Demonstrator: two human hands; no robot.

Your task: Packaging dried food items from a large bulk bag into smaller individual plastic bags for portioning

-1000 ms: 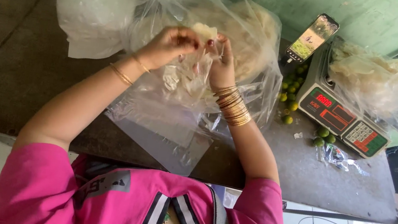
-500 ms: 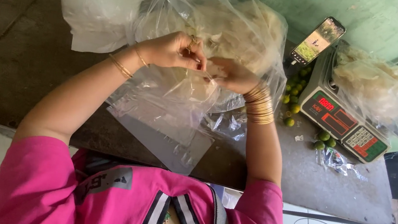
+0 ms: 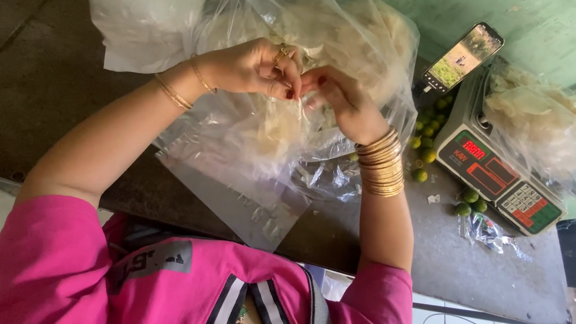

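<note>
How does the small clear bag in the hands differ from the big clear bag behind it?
The small clear bag is pinched at its mouth by the left hand and right hand; the big clear bag rests on the counter untouched. The small bag holds few pale pieces; the big one bulges with them. The small one hangs slack, the big one stands puffed. Both are transparent plastic.

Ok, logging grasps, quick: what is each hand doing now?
Left hand: closed, pinching the small clear bag.
Right hand: closed, pinching the same bag.

pink shirt (image 3: 70, 267) w/ blk-white stripes, gold bangles (image 3: 381, 167), green limes (image 3: 422, 155), clear bag (image 3: 261, 144), grey counter (image 3: 13, 77)
</note>
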